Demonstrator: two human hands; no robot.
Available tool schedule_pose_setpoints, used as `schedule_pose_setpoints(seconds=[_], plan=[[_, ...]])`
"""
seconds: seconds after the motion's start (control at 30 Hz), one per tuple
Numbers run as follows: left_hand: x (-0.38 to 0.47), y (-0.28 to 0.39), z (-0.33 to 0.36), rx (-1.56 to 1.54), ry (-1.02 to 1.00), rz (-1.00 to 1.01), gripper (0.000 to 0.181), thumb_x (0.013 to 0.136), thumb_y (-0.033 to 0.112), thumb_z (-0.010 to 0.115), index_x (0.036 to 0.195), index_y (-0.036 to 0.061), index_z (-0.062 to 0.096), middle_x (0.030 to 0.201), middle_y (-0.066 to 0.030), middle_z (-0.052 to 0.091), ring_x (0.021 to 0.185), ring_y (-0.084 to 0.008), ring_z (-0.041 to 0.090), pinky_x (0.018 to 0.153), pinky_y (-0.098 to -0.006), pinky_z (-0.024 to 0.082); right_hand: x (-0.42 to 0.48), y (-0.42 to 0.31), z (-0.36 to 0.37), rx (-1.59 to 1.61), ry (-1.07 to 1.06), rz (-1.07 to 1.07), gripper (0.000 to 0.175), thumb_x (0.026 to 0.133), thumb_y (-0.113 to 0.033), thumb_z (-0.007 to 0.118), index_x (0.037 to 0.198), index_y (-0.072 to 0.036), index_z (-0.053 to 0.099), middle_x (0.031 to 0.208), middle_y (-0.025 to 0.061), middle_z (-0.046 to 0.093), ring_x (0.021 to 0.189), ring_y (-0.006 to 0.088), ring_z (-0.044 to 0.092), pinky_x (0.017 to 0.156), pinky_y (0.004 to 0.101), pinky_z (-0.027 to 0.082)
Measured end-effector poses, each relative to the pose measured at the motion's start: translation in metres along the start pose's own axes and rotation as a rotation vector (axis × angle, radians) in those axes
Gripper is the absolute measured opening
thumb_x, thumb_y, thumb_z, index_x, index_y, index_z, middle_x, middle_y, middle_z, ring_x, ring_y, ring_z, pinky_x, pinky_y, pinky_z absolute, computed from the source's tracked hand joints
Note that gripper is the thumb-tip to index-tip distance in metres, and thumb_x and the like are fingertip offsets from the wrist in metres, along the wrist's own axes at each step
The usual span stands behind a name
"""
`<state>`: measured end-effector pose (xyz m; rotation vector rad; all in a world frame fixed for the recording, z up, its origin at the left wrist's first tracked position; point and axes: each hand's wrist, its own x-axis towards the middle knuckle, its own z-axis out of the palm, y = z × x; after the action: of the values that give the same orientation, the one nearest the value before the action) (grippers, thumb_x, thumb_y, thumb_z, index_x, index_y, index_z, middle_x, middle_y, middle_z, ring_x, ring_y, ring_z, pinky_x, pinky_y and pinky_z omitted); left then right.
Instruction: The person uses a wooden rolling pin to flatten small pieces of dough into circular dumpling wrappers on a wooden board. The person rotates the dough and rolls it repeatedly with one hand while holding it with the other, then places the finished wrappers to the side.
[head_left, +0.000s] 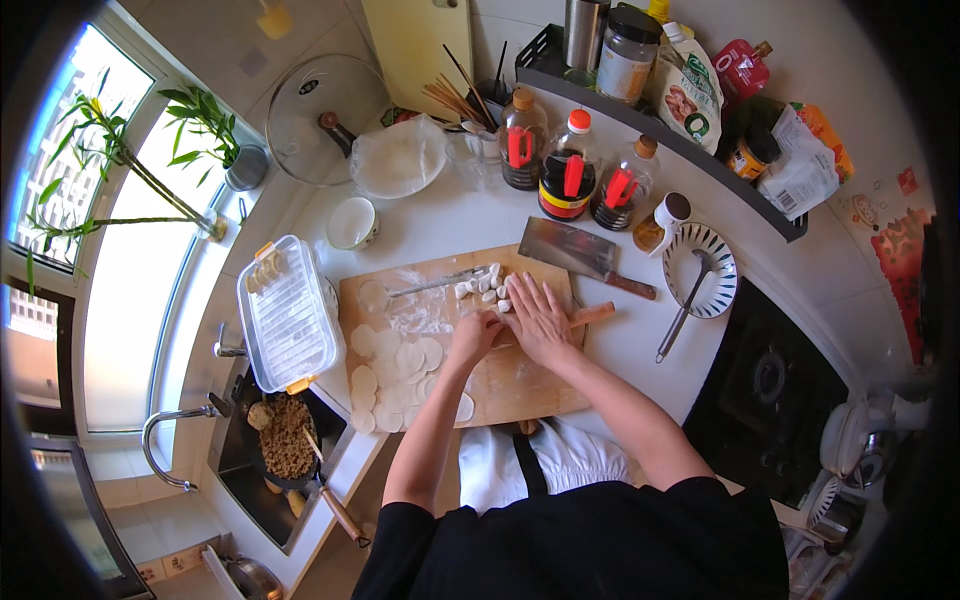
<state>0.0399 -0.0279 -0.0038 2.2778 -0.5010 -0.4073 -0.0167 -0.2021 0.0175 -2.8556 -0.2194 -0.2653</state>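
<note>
My left hand (478, 335) is over the wooden board (525, 382), its fingers bent together near my right fingertips. Whatever may be between those fingers is hidden. My right hand (538, 319) lies flat, fingers stretched out and slightly apart, over a wooden rolling pin (594, 313). One end of the pin sticks out to the right of the palm; the rest is covered. Just beyond my hands are several small dough pieces (484, 285). Thin round dough wrappers (409, 360) overlap on the board's left side. White flour (420, 319) dusts the middle, and a long floury blade (439, 282) rests behind it.
A cleaver (570, 251) lies across the board's far right corner. Left stands a lidded plastic box (289, 322) with dumplings (264, 271) on top. A pan of brown filling (289, 435) sits over the sink. Sauce bottles (568, 169), a ladle (682, 315) and a black cooktop (765, 405) surround the counter.
</note>
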Motion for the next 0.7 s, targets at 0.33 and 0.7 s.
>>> schedule_pose_setpoints(seconds=[0.33,0.7], plan=[[-0.029,0.007,-0.001,-0.189,0.038,-0.137,0.019,0.088,0.017,0.064,0.094,-0.0004,0.068,0.083,-0.0184,0.069,0.075,-0.0273,0.068,0.068,-0.0376,0.052,-0.040,-0.004,-0.006,0.084,-0.138,-0.026,0.059,0.098,-0.033,0.052,0.148,-0.004,0.039,0.159,0.0094,0.029,0.149,0.0246,0.021,0.122,0.0425,0.016],[-0.019,-0.015,-0.012,-0.190,0.101,-0.141,0.018,0.087,0.016,0.063,0.095,0.0001,0.068,0.082,-0.0201,0.069,0.074,-0.0351,0.068,0.067,-0.0410,0.052,-0.094,-0.023,-0.012,0.134,-0.227,-0.002,0.068,0.097,-0.034,0.053,0.154,-0.007,0.028,0.162,0.0067,0.025,0.150,0.0261,0.020,0.121,0.0436,0.016]])
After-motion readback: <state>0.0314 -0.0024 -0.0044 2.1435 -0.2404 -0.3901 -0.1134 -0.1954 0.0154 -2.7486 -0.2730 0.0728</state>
